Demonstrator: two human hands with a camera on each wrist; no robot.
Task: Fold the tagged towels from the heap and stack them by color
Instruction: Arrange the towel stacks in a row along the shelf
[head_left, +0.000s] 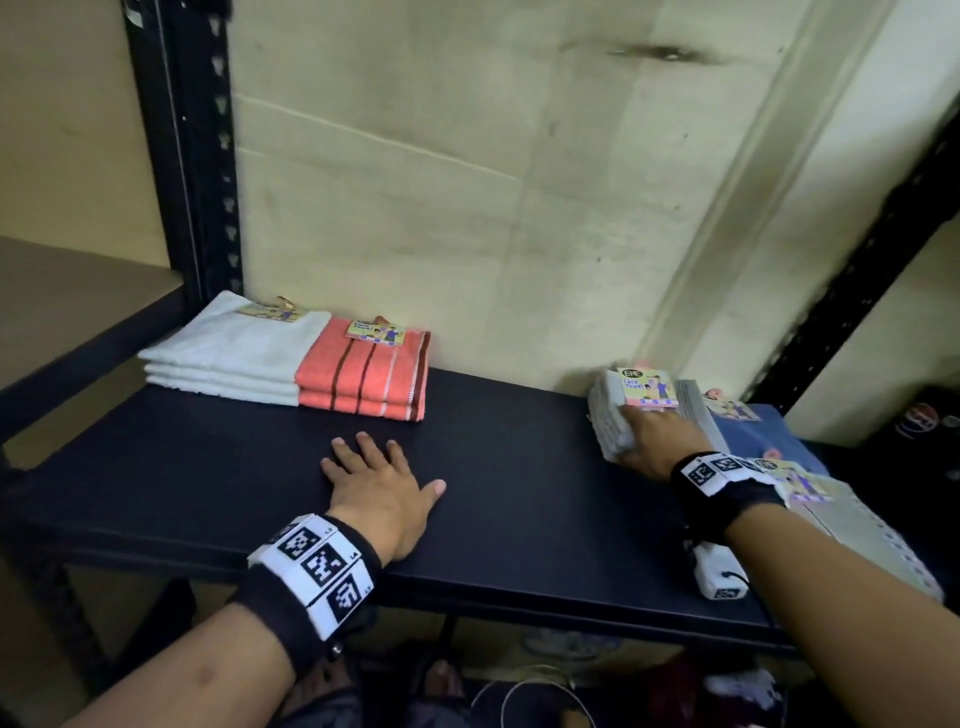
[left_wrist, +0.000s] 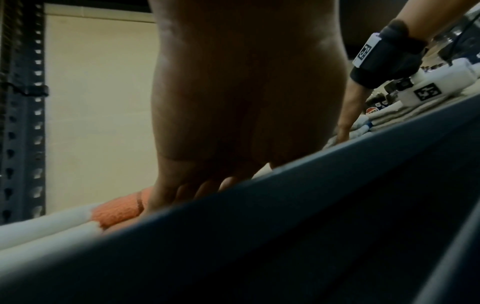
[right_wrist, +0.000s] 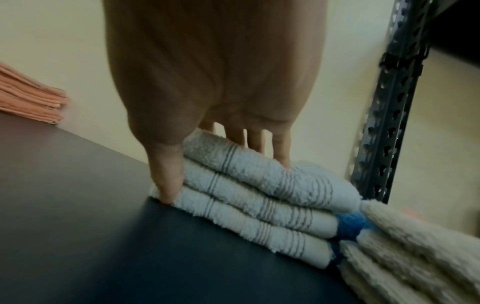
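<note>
My right hand (head_left: 644, 431) grips a stack of pale towels with grey stripes (head_left: 605, 415) at the right end of the dark shelf (head_left: 519, 493). In the right wrist view the thumb (right_wrist: 166, 176) runs down the stack's (right_wrist: 259, 197) near corner and the fingers (right_wrist: 280, 148) lie over its top. A paper tag (head_left: 647, 387) sits on the top towel. My left hand (head_left: 384, 467) lies flat and empty on the shelf's middle. At the back left stand a folded white stack (head_left: 228, 353) and a coral striped stack (head_left: 363, 374), both tagged.
A blue towel (head_left: 769, 436) and beige towels (head_left: 857, 530) lie right of the gripped stack, touching it. Black slotted rack posts (head_left: 202, 156) rise at both ends. The wall runs close behind the shelf. A white device (head_left: 719, 571) lies near the front right edge.
</note>
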